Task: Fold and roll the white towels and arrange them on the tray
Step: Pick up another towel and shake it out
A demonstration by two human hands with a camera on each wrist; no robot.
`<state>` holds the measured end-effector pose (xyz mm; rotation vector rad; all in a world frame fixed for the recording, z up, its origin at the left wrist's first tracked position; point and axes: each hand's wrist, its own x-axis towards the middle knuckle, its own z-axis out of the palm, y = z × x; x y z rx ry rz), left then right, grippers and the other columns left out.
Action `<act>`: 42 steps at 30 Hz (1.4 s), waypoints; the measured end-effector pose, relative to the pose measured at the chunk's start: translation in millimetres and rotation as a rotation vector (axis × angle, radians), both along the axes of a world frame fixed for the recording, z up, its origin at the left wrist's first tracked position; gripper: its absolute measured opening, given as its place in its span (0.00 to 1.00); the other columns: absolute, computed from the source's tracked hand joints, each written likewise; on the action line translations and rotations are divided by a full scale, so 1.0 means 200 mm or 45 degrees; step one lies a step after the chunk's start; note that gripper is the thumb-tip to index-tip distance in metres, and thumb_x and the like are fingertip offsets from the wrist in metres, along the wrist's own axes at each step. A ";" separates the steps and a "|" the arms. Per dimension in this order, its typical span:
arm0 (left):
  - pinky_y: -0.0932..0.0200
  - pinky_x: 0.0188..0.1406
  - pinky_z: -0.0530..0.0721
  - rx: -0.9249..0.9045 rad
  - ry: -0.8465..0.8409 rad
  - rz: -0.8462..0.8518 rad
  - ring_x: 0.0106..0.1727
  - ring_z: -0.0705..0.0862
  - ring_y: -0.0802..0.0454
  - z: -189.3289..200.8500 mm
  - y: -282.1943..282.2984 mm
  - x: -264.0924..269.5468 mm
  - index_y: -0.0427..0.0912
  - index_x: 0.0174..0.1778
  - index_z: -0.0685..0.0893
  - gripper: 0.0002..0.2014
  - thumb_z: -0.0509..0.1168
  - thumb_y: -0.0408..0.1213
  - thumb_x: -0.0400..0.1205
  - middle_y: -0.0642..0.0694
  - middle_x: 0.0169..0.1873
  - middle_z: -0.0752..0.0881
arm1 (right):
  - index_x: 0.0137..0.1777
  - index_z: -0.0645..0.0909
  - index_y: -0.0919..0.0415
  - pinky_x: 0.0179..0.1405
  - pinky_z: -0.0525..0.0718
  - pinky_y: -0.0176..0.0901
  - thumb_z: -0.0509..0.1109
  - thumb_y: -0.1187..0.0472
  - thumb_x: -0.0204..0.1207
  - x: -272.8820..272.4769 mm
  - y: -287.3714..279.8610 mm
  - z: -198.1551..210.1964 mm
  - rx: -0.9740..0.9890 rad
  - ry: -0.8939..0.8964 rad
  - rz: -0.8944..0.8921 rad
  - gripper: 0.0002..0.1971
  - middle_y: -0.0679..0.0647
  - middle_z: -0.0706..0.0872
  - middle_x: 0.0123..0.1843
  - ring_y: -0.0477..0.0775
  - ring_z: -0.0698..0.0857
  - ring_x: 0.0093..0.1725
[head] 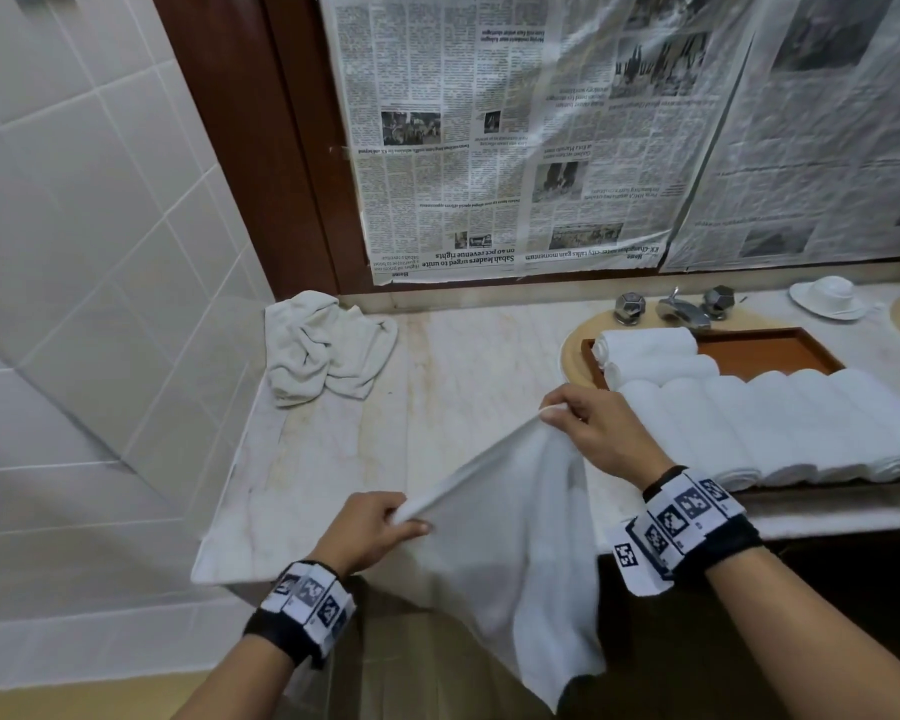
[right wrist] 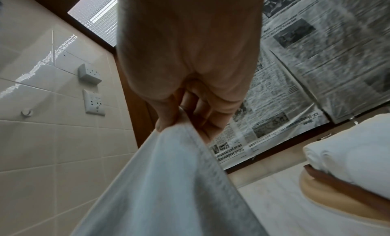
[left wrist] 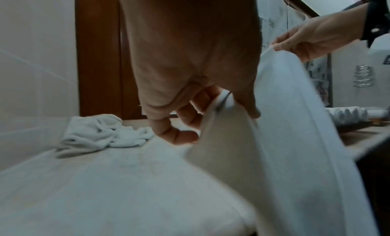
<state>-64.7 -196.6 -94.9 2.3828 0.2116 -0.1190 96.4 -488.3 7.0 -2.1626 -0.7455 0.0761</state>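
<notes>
A white towel (head: 520,537) hangs in the air over the counter's front edge, stretched by its top edge between both hands. My left hand (head: 380,522) pinches the near corner, and my right hand (head: 588,428) pinches the far corner, higher up. The left wrist view shows the left hand (left wrist: 213,106) pinching the towel (left wrist: 295,139); in the right wrist view the towel (right wrist: 168,181) drops away from the right hand (right wrist: 185,116). Several rolled white towels (head: 780,423) lie side by side on the brown tray (head: 770,350) at the right. A crumpled pile of white towels (head: 323,350) sits at the counter's back left.
The marble counter (head: 463,366) runs between the pile and the tray. The tray rests over a sink basin with a chrome tap (head: 681,309) behind it. A white dish (head: 827,298) stands at the back right. Newspaper (head: 489,137) covers the mirror. Tiled wall (head: 74,226) bounds the left.
</notes>
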 end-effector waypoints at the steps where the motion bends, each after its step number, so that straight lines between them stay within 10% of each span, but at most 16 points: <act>1: 0.63 0.30 0.68 -0.020 0.012 0.014 0.28 0.75 0.62 0.01 0.05 -0.02 0.49 0.26 0.77 0.22 0.76 0.59 0.74 0.56 0.23 0.78 | 0.46 0.87 0.54 0.46 0.81 0.45 0.72 0.57 0.81 0.01 -0.03 0.01 0.004 -0.001 -0.007 0.04 0.48 0.89 0.40 0.48 0.85 0.42; 10: 0.52 0.34 0.84 -0.233 -0.162 0.107 0.35 0.82 0.50 0.33 0.20 -0.02 0.48 0.38 0.88 0.09 0.72 0.46 0.82 0.50 0.33 0.85 | 0.45 0.88 0.52 0.45 0.81 0.40 0.76 0.59 0.78 0.15 -0.24 0.07 -0.074 0.012 -0.028 0.01 0.46 0.90 0.42 0.45 0.87 0.45; 17: 0.73 0.42 0.74 0.082 -0.375 0.180 0.45 0.83 0.55 0.53 0.26 0.18 0.51 0.47 0.90 0.02 0.72 0.41 0.83 0.50 0.44 0.88 | 0.49 0.89 0.60 0.43 0.81 0.29 0.75 0.65 0.77 0.24 -0.26 0.09 -0.329 0.053 -0.015 0.03 0.55 0.91 0.46 0.53 0.88 0.47; 23: 0.61 0.43 0.79 0.212 -0.500 0.298 0.38 0.82 0.57 0.69 0.30 0.32 0.54 0.43 0.88 0.03 0.72 0.41 0.82 0.54 0.39 0.86 | 0.44 0.84 0.62 0.30 0.79 0.28 0.71 0.66 0.80 0.35 -0.20 0.15 -0.203 0.026 -0.111 0.04 0.59 0.89 0.35 0.55 0.89 0.32; 33: 0.52 0.40 0.86 0.058 -0.429 0.511 0.35 0.89 0.51 0.55 0.36 0.47 0.50 0.40 0.88 0.05 0.71 0.40 0.82 0.52 0.31 0.88 | 0.42 0.78 0.58 0.24 0.73 0.30 0.66 0.62 0.84 0.54 -0.03 0.09 -0.164 0.121 -0.220 0.08 0.60 0.86 0.42 0.51 0.89 0.28; 42: 0.41 0.50 0.89 -0.109 -0.285 0.534 0.33 0.90 0.51 0.36 0.52 0.77 0.51 0.37 0.87 0.06 0.73 0.40 0.81 0.50 0.27 0.89 | 0.45 0.80 0.57 0.31 0.81 0.31 0.67 0.62 0.83 0.80 0.16 -0.11 -0.180 0.286 -0.298 0.05 0.63 0.87 0.46 0.63 0.86 0.51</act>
